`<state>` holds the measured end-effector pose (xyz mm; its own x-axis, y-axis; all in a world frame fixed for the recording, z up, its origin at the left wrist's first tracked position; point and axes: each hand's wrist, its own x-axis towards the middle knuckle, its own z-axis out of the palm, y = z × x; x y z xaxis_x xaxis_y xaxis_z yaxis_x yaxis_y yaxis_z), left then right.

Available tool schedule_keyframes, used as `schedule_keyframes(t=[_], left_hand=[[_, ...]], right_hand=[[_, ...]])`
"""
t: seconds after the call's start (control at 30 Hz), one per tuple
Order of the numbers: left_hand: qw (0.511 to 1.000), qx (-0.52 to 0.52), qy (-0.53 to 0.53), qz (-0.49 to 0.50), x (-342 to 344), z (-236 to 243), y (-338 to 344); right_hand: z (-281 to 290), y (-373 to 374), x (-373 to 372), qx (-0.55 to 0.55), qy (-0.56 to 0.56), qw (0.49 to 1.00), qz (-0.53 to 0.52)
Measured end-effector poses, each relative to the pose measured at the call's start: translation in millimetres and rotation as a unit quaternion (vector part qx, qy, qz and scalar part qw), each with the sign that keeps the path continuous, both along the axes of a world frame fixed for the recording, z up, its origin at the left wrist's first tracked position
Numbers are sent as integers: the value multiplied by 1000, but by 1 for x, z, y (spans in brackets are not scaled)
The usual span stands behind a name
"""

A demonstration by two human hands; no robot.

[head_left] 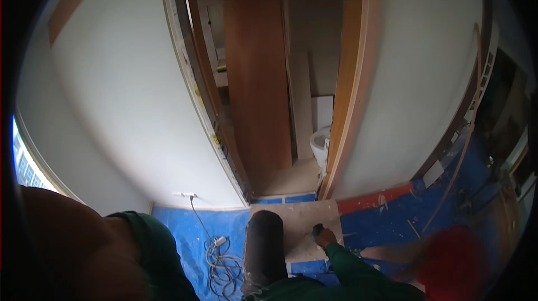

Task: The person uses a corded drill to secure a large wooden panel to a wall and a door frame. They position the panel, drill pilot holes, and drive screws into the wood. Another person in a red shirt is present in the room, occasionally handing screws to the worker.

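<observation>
The right hand [326, 238] is curled round 1 small, dark, stubby object [318, 229], likely stiff, light and best gripped by its body, over the flat tan board [308, 214] beneath, while I cannot tell the unseen left hand's state.

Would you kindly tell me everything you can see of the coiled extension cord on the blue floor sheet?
The extension cord is a thin dark cable lying in loose, overlapping loops on the blue floor sheet, left of the dark trouser leg. A white block, perhaps its socket end, lies at the coil's far edge. One length runs to a dark plug at the wall; no visible hand touches it.
</observation>
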<state>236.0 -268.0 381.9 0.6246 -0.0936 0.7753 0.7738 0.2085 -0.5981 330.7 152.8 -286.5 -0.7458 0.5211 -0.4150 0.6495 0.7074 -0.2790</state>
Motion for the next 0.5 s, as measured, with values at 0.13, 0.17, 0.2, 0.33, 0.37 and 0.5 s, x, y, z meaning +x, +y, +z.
schedule_keyframes(t=[0.13, 0.17, 0.2, 0.33, 0.37, 0.5], left_hand=[[991, 57, -121, 17, 8, -19, 7], [967, 56, -245, 40, 0, -38, 13], [923, 24, -383, -17, -51, -79, 57], [717, -239, -649, 86, -67, -260, 87], [694, -203, -684, 99, -67, -333, 87], [653, -273, -700, 92, -18, -407, 91]], right_hand=[[50, 0, -47, -20, 14, 999, 29], [55, -8, -49, -24, 16, 999, 27], [56, 34, -22, -16, -3, 998, -55], [44, 18, -32, -24, -12, 999, 45], [44, 14, -28, -19, 10, 998, 65], [19, 16, 24, -40, 258, 964, -52]])
